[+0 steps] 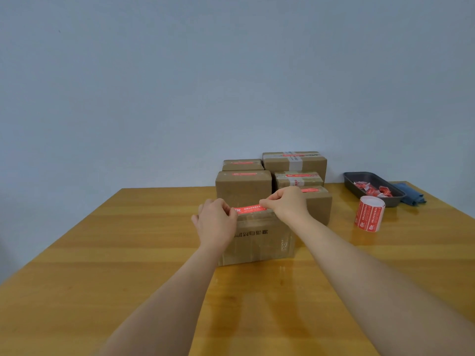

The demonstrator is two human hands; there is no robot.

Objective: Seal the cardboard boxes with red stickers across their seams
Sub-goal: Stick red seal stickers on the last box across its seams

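Note:
A cardboard box (259, 240) with dark print on its near face stands on the wooden table (128, 253) in front of me. A red sticker (250, 208) is stretched along its top. My left hand (217, 222) pinches the sticker's left end and my right hand (285, 204) pinches its right end. Whether the sticker touches the box top is hard to tell. Behind stand several more boxes (243, 187), each with a red sticker on top.
A roll of red stickers (370, 213) stands upright to the right of the boxes. Behind it sits a dark tray (354, 182) holding crumpled red and white scraps, with a blue cloth (411, 195) beside it. A pale wall rises behind the table.

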